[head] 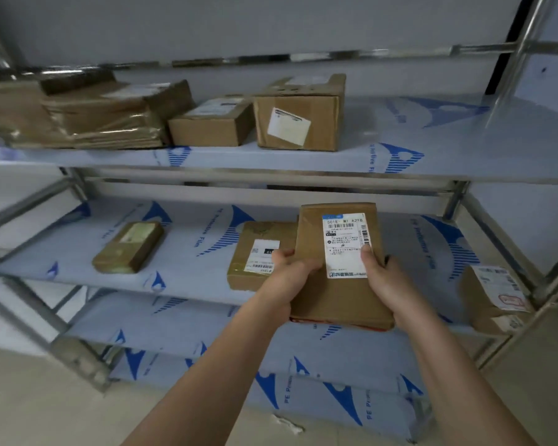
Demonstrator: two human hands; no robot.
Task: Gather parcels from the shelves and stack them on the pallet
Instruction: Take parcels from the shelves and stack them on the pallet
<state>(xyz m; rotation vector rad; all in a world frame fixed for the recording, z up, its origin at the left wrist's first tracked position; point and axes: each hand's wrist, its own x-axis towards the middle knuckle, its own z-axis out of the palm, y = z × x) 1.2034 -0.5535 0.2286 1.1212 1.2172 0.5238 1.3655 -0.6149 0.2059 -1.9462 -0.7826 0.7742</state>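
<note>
Both hands on one flat brown parcel (339, 268), held in front of the middle shelf (190, 284). My left hand (287, 278) grips its left edge, thumb curled onto the top face; my right hand (387, 281) grips the right edge, thumb pressed on the white shipping label (345, 246). Fingers of both hands are wrapped under the parcel, so I can't see them, only the thumbs.

The parcel's long axis runs away from me, far end tipped up toward the shelf rail, near end low by my wrists. It sits between my hands, roughly equal reach either side; neither hand is nearer. It looks lifted clear of the shelf, though its near edge hides the contact line, so can't be sure.

Just left of it, partly behind it, a second labelled parcel (255, 259) lies on the same shelf. A small taped parcel (129, 246) lies well apart to the left, and another labelled box (493, 300) at far right. Upper shelf (400, 162) holds more cartons (300, 114).

Pallet not in view. Judgement: next is pulling straight back along the long axis, toward me, then turning away to find the pallet.
</note>
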